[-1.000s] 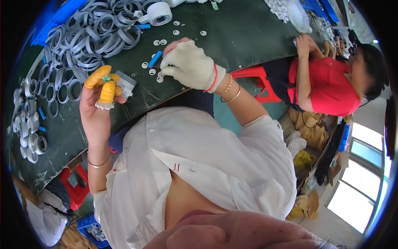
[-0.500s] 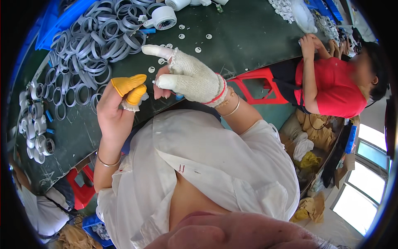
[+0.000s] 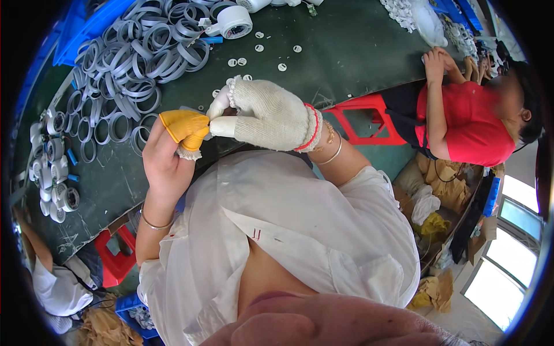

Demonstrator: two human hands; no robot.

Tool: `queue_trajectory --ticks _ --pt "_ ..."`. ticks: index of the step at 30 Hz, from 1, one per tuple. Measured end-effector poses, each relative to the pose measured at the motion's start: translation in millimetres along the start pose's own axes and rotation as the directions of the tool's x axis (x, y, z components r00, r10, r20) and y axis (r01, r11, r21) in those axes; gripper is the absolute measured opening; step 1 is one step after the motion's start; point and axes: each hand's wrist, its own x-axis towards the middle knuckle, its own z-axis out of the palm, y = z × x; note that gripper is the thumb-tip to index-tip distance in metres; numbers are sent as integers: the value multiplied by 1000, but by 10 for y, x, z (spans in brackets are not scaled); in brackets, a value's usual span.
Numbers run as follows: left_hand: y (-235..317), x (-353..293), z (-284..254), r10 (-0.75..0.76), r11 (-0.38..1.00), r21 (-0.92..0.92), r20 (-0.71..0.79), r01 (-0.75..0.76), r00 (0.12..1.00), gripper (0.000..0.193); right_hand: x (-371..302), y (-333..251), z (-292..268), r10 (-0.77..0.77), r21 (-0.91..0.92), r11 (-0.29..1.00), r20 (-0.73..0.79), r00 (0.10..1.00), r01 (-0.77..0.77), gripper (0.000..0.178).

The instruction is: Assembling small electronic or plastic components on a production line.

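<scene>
My left hand (image 3: 169,153) wears yellow finger covers (image 3: 186,126) on its thumb and forefinger, which are pressed together. My right hand (image 3: 262,117), in a white knitted glove with a red-edged cuff, meets them from the right, its thumb and forefinger closed at the yellow tips. Whatever lies between the fingers is hidden and too small to name. Both hands are held over the near edge of the dark green table (image 3: 323,63). Beyond them several small white discs (image 3: 232,62) lie on the tabletop.
A heap of grey rings (image 3: 124,69) covers the table's far left. White round housings (image 3: 235,22) lie at the back, more (image 3: 57,173) at the left edge. A co-worker in a red shirt (image 3: 461,121) sits at the right by a red stool (image 3: 369,121). Blue bins (image 3: 92,29) stand far left.
My right forefinger, stretched out before, has bent down to meet the thumb. My right fingertips have come up against the left hand's yellow tips. The view has shifted slightly.
</scene>
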Motion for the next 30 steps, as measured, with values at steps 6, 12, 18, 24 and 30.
queue_trajectory --ticks 6,12,18,24,30 --pt "20 -79 10 -407 697 -580 164 422 898 30 6 9 66 -62 37 997 -214 975 71 14" --pt "-135 -131 -8 -546 463 -728 213 505 810 27 52 -8 107 -213 -169 970 -229 950 177 15" --pt "-121 -171 59 -546 367 -792 241 487 803 26 85 29 159 -276 -243 946 -254 927 215 14" --pt "-84 -188 109 -523 450 -759 202 470 828 25 76 18 105 -347 -293 915 -228 910 276 15" --pt "-12 -210 195 -460 748 -568 -74 342 885 23 134 -77 295 -504 -631 738 -282 816 238 16"
